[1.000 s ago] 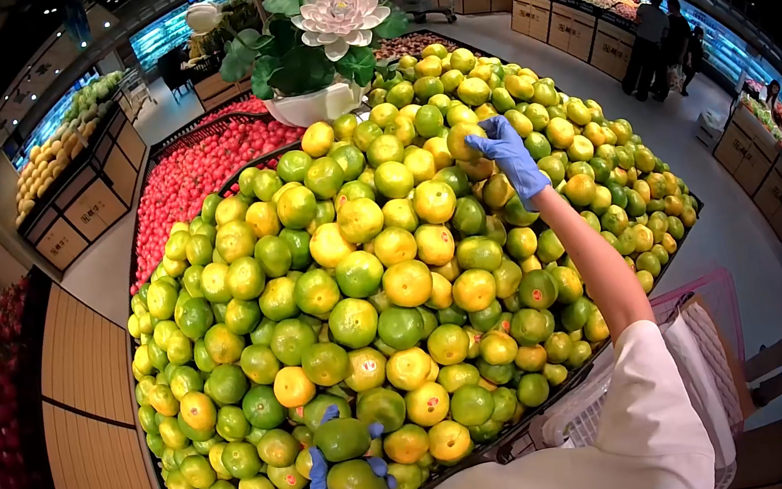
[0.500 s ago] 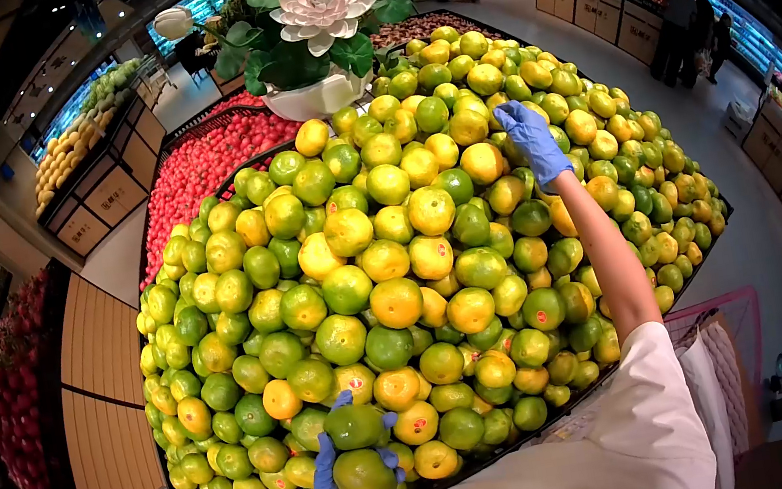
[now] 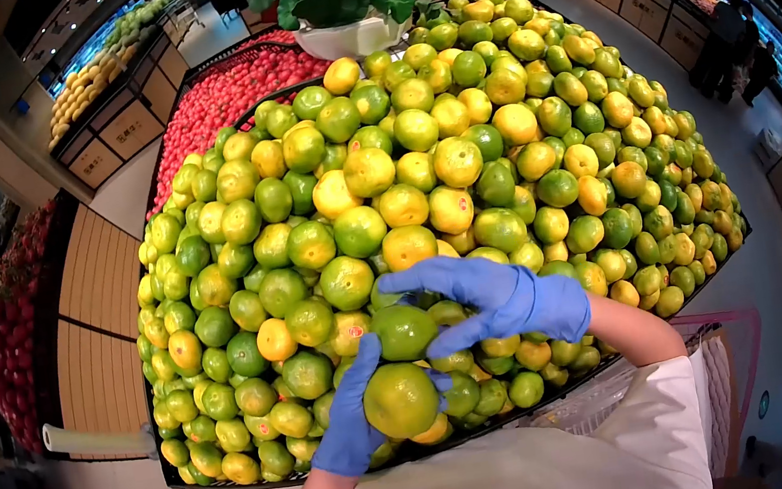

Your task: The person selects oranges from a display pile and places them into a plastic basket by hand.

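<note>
Blue gloves cover both hands. My left hand is closed around two green tangerines, held low over the near edge of the heap. The upper one is a dark green tangerine; below it sits a yellow-green tangerine, close to my body. From the right, my right hand reaches over with thumb and fingers spread around the upper tangerine's right side; whether it touches the fruit I cannot tell. Beneath both hands lies a big sloping heap of green and yellow tangerines, a few with small red stickers.
A white pot with an artificial lotus stands behind the heap. Red fruit fills a bin at the back left. Slatted wooden panels and a white roll are at left. A pink-framed cart stands at right.
My right hand has come back from the far right of the heap to beside my left hand. The left hand has risen slightly, still holding two tangerines. The view has tilted down.
</note>
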Demonstrator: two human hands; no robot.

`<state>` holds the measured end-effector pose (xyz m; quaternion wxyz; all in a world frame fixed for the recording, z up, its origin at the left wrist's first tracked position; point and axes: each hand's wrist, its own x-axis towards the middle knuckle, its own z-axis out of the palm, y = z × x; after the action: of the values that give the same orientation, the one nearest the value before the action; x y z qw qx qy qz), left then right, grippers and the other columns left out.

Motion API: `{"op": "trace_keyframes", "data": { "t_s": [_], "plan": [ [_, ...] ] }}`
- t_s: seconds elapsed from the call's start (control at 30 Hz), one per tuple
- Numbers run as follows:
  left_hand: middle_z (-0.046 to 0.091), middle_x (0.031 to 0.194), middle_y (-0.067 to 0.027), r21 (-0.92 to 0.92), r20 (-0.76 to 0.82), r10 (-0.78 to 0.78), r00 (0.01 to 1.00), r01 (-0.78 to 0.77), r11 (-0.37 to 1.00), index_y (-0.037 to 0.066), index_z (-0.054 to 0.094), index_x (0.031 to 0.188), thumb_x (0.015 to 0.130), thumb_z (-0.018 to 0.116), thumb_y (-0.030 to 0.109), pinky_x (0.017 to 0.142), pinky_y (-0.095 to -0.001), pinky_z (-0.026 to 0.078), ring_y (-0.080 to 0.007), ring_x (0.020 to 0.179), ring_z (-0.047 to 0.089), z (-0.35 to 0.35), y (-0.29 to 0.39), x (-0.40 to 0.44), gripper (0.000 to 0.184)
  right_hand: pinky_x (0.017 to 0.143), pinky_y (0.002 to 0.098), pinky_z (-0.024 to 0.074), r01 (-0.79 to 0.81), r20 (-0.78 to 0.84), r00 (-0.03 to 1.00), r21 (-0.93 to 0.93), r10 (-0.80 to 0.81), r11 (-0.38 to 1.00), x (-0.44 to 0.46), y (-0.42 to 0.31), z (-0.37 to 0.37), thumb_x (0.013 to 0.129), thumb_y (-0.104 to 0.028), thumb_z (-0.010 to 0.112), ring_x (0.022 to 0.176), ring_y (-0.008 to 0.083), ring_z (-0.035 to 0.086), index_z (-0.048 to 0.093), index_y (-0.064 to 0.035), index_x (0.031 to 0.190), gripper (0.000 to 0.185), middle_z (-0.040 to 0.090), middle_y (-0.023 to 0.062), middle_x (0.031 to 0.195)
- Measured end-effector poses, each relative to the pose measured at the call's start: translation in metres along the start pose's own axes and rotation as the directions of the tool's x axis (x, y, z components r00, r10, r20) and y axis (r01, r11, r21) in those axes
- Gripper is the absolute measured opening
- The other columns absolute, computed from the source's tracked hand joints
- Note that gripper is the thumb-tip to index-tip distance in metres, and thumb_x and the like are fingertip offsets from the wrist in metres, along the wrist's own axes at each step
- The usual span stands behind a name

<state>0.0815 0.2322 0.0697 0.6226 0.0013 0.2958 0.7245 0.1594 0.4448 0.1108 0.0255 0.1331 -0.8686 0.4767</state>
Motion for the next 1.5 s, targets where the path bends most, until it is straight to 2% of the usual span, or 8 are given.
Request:
{"op": "trace_keyframes", "data": {
  "t_s": [0.27, 0.4, 0.5, 0.73, 1.07, 1.2, 1.43, 1.5],
  "plan": [
    [0.059, 0.108, -0.0187, 0.106, 0.144, -0.110, 0.984, 0.095, 0.990, 0.005, 0.042, 0.128, 0.094, 0.030, 0.054, 0.070, -0.0406, 0.055, -0.0300, 0.086, 0.063, 0.009, 0.008, 0.005, 0.061, 0.096, 0.0316, 0.0410, -0.154, 0.007, 0.977, 0.715, 0.212, 0.682, 0.005, 0.020, 0.023, 0.086, -0.018, 0.061, 0.112, 0.0164, 0.050, 0.038, -0.0028, 0.133, 0.055, 0.050, 0.0098, 0.124],
    [0.059, 0.105, -0.0184, 0.017, 0.207, -0.072, 0.976, 0.070, 0.997, 0.003, 0.046, 0.124, 0.096, 0.032, 0.048, 0.073, -0.0406, 0.055, -0.0294, 0.083, 0.063, 0.004, 0.008, 0.006, 0.055, 0.093, 0.0343, 0.0459, -0.011, -0.029, 0.956, 0.990, 0.291, 0.137, 0.008, 0.043, 0.005, 0.089, -0.026, 0.055, 0.112, 0.0226, 0.053, 0.039, -0.0012, 0.129, 0.049, 0.051, 0.0123, 0.123],
    [0.061, 0.101, -0.0172, -0.033, -0.087, -0.023, 0.996, 0.020, 0.999, -0.003, 0.049, 0.118, 0.096, 0.036, 0.045, 0.071, -0.0456, 0.054, -0.0296, 0.084, 0.062, -0.005, 0.008, 0.008, 0.054, 0.087, 0.0323, 0.0502, 0.133, -0.263, 0.903, 0.923, 0.339, 0.360, 0.012, 0.039, -0.025, 0.087, -0.018, 0.059, 0.110, 0.0221, 0.055, 0.045, -0.0038, 0.124, 0.041, 0.055, 0.0093, 0.115],
    [0.059, 0.109, -0.0202, -0.287, -0.059, 0.037, 0.998, -0.052, 0.957, -0.004, 0.049, 0.119, 0.095, 0.042, 0.041, 0.081, -0.0518, 0.052, -0.0313, 0.103, 0.059, -0.004, 0.016, 0.004, 0.052, 0.072, 0.0236, 0.0460, -0.043, -0.735, 0.648, 0.228, 0.201, 0.973, 0.038, 0.087, -0.133, 0.081, -0.024, 0.071, 0.085, 0.0098, 0.054, 0.048, -0.0064, 0.110, 0.041, 0.056, 0.0043, 0.101],
    [0.057, 0.112, -0.0227, -0.230, -0.110, 0.083, 0.990, -0.107, 0.967, -0.005, 0.048, 0.120, 0.095, 0.041, 0.040, 0.083, -0.0535, 0.051, -0.0351, 0.104, 0.057, -0.026, 0.022, 0.012, 0.052, 0.080, 0.0280, 0.0462, -0.091, -0.594, 0.791, 0.125, 0.148, 0.988, 0.143, 0.140, -0.197, 0.080, -0.022, 0.071, 0.087, 0.0146, 0.057, 0.057, 0.0009, 0.107, 0.039, 0.061, 0.0072, 0.099],
    [0.058, 0.112, -0.0215, -0.226, -0.123, 0.110, 0.986, -0.136, 0.965, -0.005, 0.048, 0.119, 0.095, 0.041, 0.040, 0.083, -0.0509, 0.051, -0.0348, 0.104, 0.058, -0.029, 0.028, 0.006, 0.052, 0.080, 0.0421, 0.0437, -0.341, -0.482, 0.876, -0.648, -0.020, 0.681, 0.177, 0.191, -0.210, 0.090, -0.030, 0.047, 0.089, 0.0379, 0.055, 0.061, -0.0021, 0.096, 0.032, 0.059, 0.0224, 0.097],
    [0.058, 0.112, -0.0210, -0.302, -0.113, 0.141, 0.984, -0.169, 0.938, -0.005, 0.047, 0.121, 0.095, 0.039, 0.045, 0.087, -0.0483, 0.050, -0.0308, 0.104, 0.058, -0.027, 0.036, 0.006, 0.057, 0.081, 0.0436, 0.0432, -0.340, -0.549, 0.835, -0.559, -0.031, 0.756, 0.178, 0.185, -0.211, 0.090, -0.035, 0.048, 0.091, 0.0375, 0.055, 0.062, -0.0027, 0.098, 0.037, 0.060, 0.0210, 0.094],
    [0.056, 0.115, -0.0214, -0.313, -0.086, 0.163, 0.983, -0.182, 0.932, -0.005, 0.045, 0.123, 0.094, 0.039, 0.046, 0.089, -0.0487, 0.049, -0.0309, 0.107, 0.056, -0.022, 0.041, 0.007, 0.059, 0.079, 0.0418, 0.0442, -0.293, -0.614, 0.723, -0.688, -0.316, 0.664, 0.172, 0.159, -0.198, 0.088, -0.033, 0.053, 0.088, 0.0357, 0.055, 0.064, -0.0049, 0.097, 0.031, 0.059, 0.0168, 0.092]
  ]
}}
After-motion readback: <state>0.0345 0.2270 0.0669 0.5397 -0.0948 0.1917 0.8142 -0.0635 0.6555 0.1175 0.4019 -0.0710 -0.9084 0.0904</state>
